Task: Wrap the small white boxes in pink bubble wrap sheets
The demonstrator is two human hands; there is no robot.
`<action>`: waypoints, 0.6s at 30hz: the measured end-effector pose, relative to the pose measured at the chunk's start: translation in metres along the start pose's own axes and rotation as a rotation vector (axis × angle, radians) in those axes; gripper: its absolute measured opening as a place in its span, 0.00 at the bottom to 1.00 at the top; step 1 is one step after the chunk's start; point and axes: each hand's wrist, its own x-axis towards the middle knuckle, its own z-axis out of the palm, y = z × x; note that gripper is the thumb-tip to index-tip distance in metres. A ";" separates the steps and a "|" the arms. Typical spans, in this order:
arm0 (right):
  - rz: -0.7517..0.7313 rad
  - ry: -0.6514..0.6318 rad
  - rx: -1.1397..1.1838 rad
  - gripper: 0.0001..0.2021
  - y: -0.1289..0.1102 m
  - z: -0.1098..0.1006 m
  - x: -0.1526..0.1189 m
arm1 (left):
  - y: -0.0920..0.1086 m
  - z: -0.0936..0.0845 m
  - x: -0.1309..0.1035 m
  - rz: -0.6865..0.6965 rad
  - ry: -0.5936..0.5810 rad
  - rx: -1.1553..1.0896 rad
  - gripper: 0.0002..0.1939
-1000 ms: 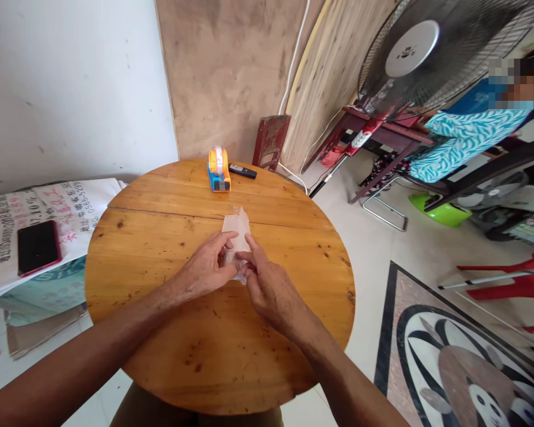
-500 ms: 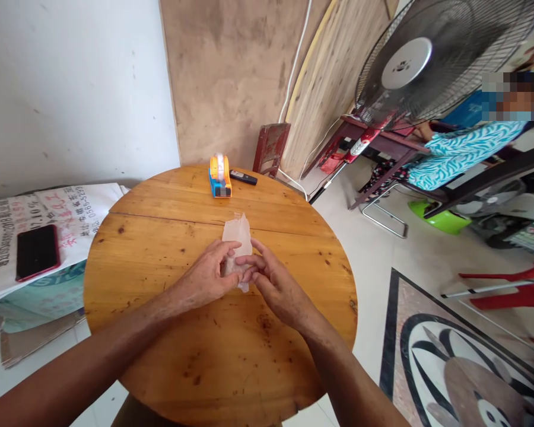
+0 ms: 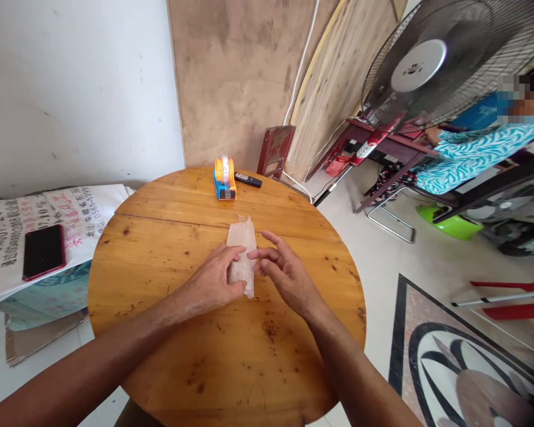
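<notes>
A whitish, translucent plastic packet [image 3: 241, 270], perhaps bubble wrap, lies on the round wooden table [image 3: 231, 350], its flatter end pointing away from me. My left hand [image 3: 218, 274] is curled around the packet's left side, with the index finger over its middle and the thumb by its near end. Just right of the packet is my right hand [image 3: 285, 270], its fingers spread and holding nothing. The right fingertips come close to the packet's edge; whether they touch it I cannot tell.
At the table's far edge stand an orange-and-blue tape dispenser [image 3: 225, 178] and a small black device [image 3: 248, 179]. A phone [image 3: 44, 252] lies on a printed white sack [image 3: 95, 207] at left. Beyond, to the right, are a standing fan [image 3: 418, 65] and a seated person [image 3: 476, 151].
My right hand has drawn back to the right off the packet, and its fingers have spread. The left hand stays around the packet. The whole view has shifted slightly.
</notes>
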 end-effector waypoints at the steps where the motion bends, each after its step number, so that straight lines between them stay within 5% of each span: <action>1: -0.031 0.027 -0.079 0.25 0.000 -0.004 0.004 | 0.001 0.000 0.000 -0.005 -0.002 -0.001 0.32; 5: -0.185 0.024 -0.507 0.21 -0.005 -0.016 0.027 | 0.007 -0.003 0.000 -0.043 -0.015 0.013 0.32; 11: -0.295 -0.281 -0.980 0.25 -0.014 -0.014 0.056 | 0.006 -0.004 -0.001 -0.047 -0.035 -0.009 0.31; 18: -0.468 -0.247 -0.971 0.14 -0.004 -0.016 0.064 | 0.004 -0.002 -0.001 -0.080 -0.047 -0.021 0.37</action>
